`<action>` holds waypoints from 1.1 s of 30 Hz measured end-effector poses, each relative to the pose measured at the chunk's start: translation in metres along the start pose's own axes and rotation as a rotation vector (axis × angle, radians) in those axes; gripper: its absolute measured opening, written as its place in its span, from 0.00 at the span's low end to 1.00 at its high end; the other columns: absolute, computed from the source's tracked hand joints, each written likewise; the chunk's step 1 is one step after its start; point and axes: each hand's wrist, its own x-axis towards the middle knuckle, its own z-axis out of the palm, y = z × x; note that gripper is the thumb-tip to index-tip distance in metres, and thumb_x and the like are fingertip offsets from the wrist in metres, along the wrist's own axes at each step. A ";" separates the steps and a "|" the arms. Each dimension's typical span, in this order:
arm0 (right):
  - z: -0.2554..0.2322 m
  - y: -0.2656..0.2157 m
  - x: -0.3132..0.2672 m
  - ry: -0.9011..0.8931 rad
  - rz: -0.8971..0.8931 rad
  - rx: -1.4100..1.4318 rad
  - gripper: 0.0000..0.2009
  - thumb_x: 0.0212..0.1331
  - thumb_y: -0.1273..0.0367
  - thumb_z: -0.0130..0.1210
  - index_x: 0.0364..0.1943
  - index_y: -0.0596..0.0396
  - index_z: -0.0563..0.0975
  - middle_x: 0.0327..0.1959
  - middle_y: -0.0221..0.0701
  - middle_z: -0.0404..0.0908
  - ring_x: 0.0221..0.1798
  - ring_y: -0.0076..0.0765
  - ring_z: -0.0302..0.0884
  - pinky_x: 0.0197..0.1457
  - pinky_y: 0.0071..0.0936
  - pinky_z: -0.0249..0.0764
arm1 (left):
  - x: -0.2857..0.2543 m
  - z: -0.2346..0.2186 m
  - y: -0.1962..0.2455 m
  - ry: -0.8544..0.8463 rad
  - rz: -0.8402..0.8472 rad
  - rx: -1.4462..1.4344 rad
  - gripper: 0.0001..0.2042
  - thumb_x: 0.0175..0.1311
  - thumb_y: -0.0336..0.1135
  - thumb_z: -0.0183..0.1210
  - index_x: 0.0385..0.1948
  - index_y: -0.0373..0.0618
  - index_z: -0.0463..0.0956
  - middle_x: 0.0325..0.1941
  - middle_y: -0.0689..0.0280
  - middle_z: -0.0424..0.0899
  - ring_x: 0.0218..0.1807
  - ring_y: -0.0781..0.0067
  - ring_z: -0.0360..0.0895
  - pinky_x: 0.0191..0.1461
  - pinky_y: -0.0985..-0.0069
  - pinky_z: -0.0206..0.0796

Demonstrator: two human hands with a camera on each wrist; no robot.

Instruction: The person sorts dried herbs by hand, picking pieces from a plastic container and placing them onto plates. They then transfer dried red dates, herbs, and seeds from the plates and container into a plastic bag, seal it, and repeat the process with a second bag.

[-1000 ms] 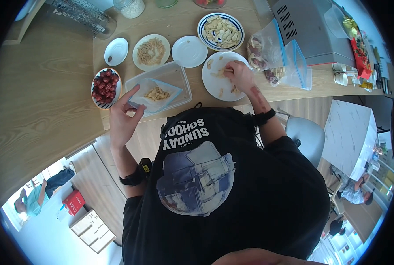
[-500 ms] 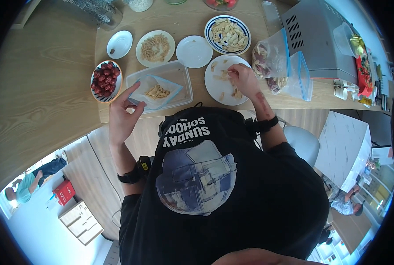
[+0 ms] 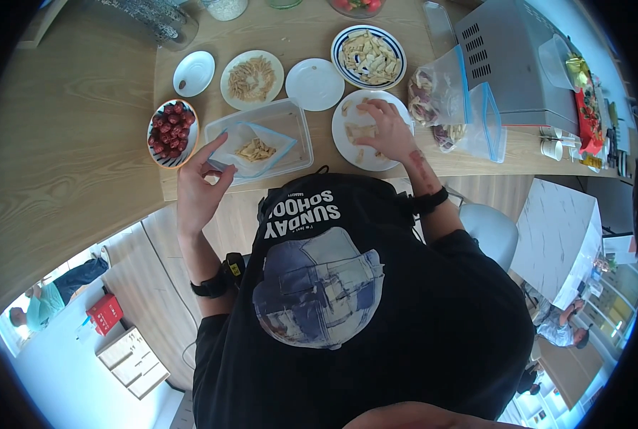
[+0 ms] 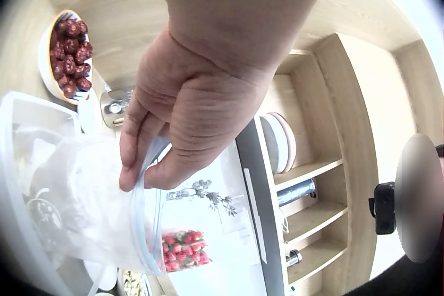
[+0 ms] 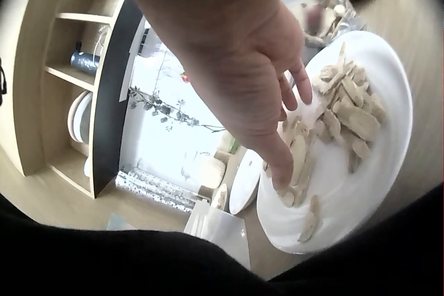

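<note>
Looking down, we see the left hand [image 3: 203,193] pinching the rim of a clear plastic zip bag with a blue edge [image 3: 272,136], while the right hand [image 3: 392,132] has its fingers and thumb spread over pale dried slices [image 5: 354,115] on a round white plate [image 3: 342,146]. If the left pinch slipped, we think the bag's soft mouth could fold shut; too big a handful could shed slices between plate and bag. We can't quite tell whether the bag rests inside the rectangular clear plastic container [image 3: 301,150] or hangs just above it. Within the bag lies a small heap of similar slices [image 3: 255,149]; an orange-rimmed oval dish [image 4: 44,67] holds wrinkled dark-red dates [image 3: 170,130], and a blue-ringed white plate [image 3: 338,57] holds pale pieces [image 3: 371,57].
</note>
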 end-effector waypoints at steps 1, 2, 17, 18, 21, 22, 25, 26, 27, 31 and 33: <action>0.003 0.001 0.000 0.000 -0.001 0.000 0.30 0.45 0.64 0.71 0.56 0.48 0.75 0.61 0.36 0.72 0.64 0.47 0.68 0.64 0.43 0.70 | -0.001 0.000 -0.001 -0.002 0.002 0.004 0.26 0.58 0.19 0.63 0.62 0.39 0.75 0.30 0.65 0.84 0.32 0.83 0.78 0.41 0.81 0.74; 0.006 0.002 -0.001 -0.022 -0.019 -0.027 0.29 0.44 0.65 0.72 0.55 0.48 0.76 0.59 0.35 0.72 0.63 0.48 0.68 0.64 0.42 0.70 | -0.001 -0.001 -0.001 -0.004 0.005 0.008 0.26 0.58 0.19 0.63 0.62 0.39 0.75 0.30 0.65 0.84 0.32 0.83 0.78 0.41 0.81 0.74; 0.030 0.015 0.001 0.023 0.064 0.029 0.11 0.55 0.68 0.64 0.40 0.55 0.77 0.40 0.40 0.78 0.46 0.51 0.77 0.51 0.44 0.75 | -0.011 -0.003 -0.008 0.010 0.007 0.006 0.26 0.58 0.20 0.63 0.62 0.40 0.74 0.28 0.66 0.84 0.31 0.84 0.78 0.42 0.80 0.74; 0.032 0.016 0.001 0.044 0.059 0.001 0.10 0.56 0.68 0.63 0.39 0.55 0.77 0.40 0.40 0.78 0.47 0.52 0.77 0.51 0.45 0.75 | -0.012 -0.003 -0.008 0.013 0.007 0.007 0.26 0.58 0.20 0.63 0.62 0.40 0.74 0.28 0.66 0.84 0.31 0.84 0.78 0.42 0.80 0.74; 0.032 0.017 0.001 0.067 0.011 -0.031 0.09 0.58 0.69 0.61 0.39 0.56 0.77 0.40 0.40 0.78 0.47 0.54 0.77 0.51 0.46 0.75 | -0.013 -0.004 -0.008 0.013 0.011 0.006 0.27 0.58 0.20 0.63 0.62 0.40 0.74 0.28 0.65 0.84 0.32 0.83 0.79 0.42 0.80 0.74; 0.032 0.017 0.001 0.068 0.008 -0.032 0.09 0.58 0.69 0.61 0.39 0.56 0.77 0.40 0.40 0.78 0.47 0.54 0.77 0.51 0.46 0.75 | -0.013 -0.004 -0.008 0.013 0.012 0.004 0.27 0.58 0.20 0.63 0.62 0.40 0.74 0.28 0.64 0.85 0.32 0.82 0.80 0.43 0.80 0.75; 0.029 0.015 0.000 0.062 0.007 -0.061 0.08 0.59 0.69 0.60 0.39 0.56 0.76 0.40 0.40 0.79 0.47 0.55 0.77 0.50 0.47 0.75 | -0.013 -0.005 -0.008 0.010 0.014 0.003 0.27 0.58 0.20 0.63 0.62 0.40 0.74 0.28 0.63 0.85 0.33 0.81 0.81 0.43 0.80 0.75; 0.028 0.016 0.001 0.032 0.038 -0.061 0.08 0.59 0.69 0.60 0.39 0.56 0.76 0.40 0.40 0.79 0.48 0.54 0.77 0.50 0.46 0.75 | -0.013 -0.005 -0.008 0.007 0.015 0.005 0.27 0.57 0.20 0.63 0.62 0.39 0.74 0.28 0.62 0.86 0.33 0.80 0.82 0.43 0.80 0.75; 0.026 0.015 0.002 0.003 0.066 -0.062 0.08 0.59 0.69 0.60 0.38 0.56 0.77 0.41 0.40 0.80 0.48 0.54 0.78 0.50 0.46 0.75 | -0.013 -0.005 -0.009 0.012 0.017 0.006 0.27 0.57 0.20 0.63 0.62 0.39 0.74 0.28 0.62 0.86 0.33 0.80 0.82 0.43 0.80 0.75; 0.014 0.013 0.003 -0.055 0.112 -0.077 0.08 0.59 0.69 0.60 0.38 0.55 0.76 0.42 0.40 0.81 0.48 0.53 0.79 0.50 0.46 0.75 | -0.015 -0.006 -0.012 0.012 0.014 0.004 0.27 0.57 0.21 0.63 0.62 0.40 0.74 0.28 0.62 0.86 0.32 0.80 0.82 0.43 0.79 0.76; 0.006 0.012 0.006 -0.074 0.072 -0.043 0.08 0.59 0.68 0.61 0.38 0.56 0.77 0.41 0.40 0.81 0.45 0.52 0.80 0.48 0.43 0.76 | -0.015 -0.007 -0.013 0.017 0.008 0.006 0.27 0.57 0.21 0.63 0.62 0.40 0.74 0.28 0.61 0.86 0.32 0.80 0.82 0.43 0.79 0.76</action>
